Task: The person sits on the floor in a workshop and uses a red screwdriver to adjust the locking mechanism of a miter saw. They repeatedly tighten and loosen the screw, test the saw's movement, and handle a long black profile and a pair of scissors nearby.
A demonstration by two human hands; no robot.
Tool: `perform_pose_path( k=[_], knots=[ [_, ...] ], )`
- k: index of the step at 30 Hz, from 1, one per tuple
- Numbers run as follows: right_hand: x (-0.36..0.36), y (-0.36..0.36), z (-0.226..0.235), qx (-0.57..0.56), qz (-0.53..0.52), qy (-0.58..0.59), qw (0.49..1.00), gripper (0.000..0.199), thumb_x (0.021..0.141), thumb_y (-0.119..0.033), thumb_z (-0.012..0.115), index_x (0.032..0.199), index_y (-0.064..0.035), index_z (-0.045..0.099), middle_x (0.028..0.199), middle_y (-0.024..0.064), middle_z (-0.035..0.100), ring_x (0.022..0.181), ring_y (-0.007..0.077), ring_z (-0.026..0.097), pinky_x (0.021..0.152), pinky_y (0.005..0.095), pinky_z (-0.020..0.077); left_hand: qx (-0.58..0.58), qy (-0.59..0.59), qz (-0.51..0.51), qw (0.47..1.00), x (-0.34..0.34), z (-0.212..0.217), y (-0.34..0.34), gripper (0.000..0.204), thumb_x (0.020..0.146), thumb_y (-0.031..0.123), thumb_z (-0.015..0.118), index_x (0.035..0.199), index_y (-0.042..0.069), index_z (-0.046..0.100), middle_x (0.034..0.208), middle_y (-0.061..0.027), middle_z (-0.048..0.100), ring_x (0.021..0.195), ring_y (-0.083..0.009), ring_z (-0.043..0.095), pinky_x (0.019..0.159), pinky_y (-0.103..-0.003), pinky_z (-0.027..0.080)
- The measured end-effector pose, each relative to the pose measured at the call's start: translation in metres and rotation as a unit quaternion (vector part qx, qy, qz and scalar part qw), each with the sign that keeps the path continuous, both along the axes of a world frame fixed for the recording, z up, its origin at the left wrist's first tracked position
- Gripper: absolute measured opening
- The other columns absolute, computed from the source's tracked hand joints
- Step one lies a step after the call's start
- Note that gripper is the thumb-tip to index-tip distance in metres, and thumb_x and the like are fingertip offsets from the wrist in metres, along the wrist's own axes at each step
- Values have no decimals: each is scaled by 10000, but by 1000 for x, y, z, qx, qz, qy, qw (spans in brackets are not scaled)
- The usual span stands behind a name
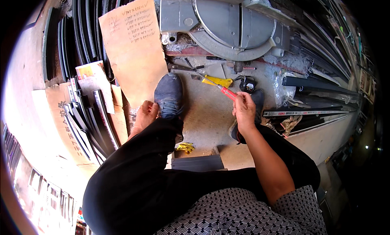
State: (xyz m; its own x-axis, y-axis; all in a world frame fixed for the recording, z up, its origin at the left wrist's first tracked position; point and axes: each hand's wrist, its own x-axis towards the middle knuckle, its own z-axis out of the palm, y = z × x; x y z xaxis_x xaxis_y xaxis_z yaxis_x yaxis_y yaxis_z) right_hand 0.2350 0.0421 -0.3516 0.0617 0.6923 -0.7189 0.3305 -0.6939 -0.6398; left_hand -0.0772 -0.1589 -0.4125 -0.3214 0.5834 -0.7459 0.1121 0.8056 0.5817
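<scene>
My right hand (pixel 245 112) is closed round the red handle of a screwdriver (pixel 228 93), whose thin metal shaft points up and left over the floor. A yellow-handled tool (pixel 221 82) lies beyond the shaft, with a black tape measure (pixel 247 84) just to its right. My left hand (pixel 145 114) is low beside my left shoe (pixel 169 95), its fingers curled together. Whatever they may hold is hidden. Close above that hand is the lower part of a cardboard sheet (pixel 136 68) with handwriting on it.
A grey metal saw base (pixel 219 21) with a round table stands ahead. Dark strips (pixel 83 28) lie at the left, and more dark profiles (pixel 317 84) with plastic wrap at the right. Yellow gloves (pixel 185 148) lie between my legs; another glove (pixel 291 124) lies right.
</scene>
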Motion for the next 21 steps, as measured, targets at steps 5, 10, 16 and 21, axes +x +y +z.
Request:
perform_pose_path(
  k=[5, 10, 16, 21],
  knots=[
    [0, 2, -2, 37, 73, -36, 996, 232, 1019, -254, 656, 1039, -24, 674, 701, -35, 557, 602, 36, 459, 528, 251, 376, -14, -1, 13, 1000, 2, 3, 4, 280, 1023, 260, 628, 1014, -18, 604, 926, -193, 697, 898, -307, 699, 819, -407, 555],
    [-11, 22, 15, 51, 246, -77, 965, 330, 999, -316, 712, 1052, 9, 700, 757, 14, 656, 657, 61, 557, 586, 269, 453, -28, -8, 28, 999, 2, 1, 5, 213, 976, 190, 650, 1022, -13, 606, 968, -196, 666, 909, -330, 691, 821, -407, 565],
    [-17, 35, 30, 172, 245, -115, 947, 300, 1002, -283, 697, 1078, 7, 712, 820, 72, 734, 736, 87, 650, 687, 275, 532, 28, 42, -103, 993, 1, -4, -3, 203, 820, 90, 682, 997, 11, 619, 1019, -187, 583, 904, -361, 683, 825, -418, 586],
    [-38, 48, 74, 228, 195, -55, 952, 225, 998, -191, 709, 1098, 11, 710, 847, 5, 697, 753, 42, 599, 671, 232, 502, 22, 63, -76, 995, 5, 5, 5, 161, 870, 112, 685, 976, 11, 619, 1022, -188, 599, 928, -351, 692, 843, -410, 585]
  ],
)
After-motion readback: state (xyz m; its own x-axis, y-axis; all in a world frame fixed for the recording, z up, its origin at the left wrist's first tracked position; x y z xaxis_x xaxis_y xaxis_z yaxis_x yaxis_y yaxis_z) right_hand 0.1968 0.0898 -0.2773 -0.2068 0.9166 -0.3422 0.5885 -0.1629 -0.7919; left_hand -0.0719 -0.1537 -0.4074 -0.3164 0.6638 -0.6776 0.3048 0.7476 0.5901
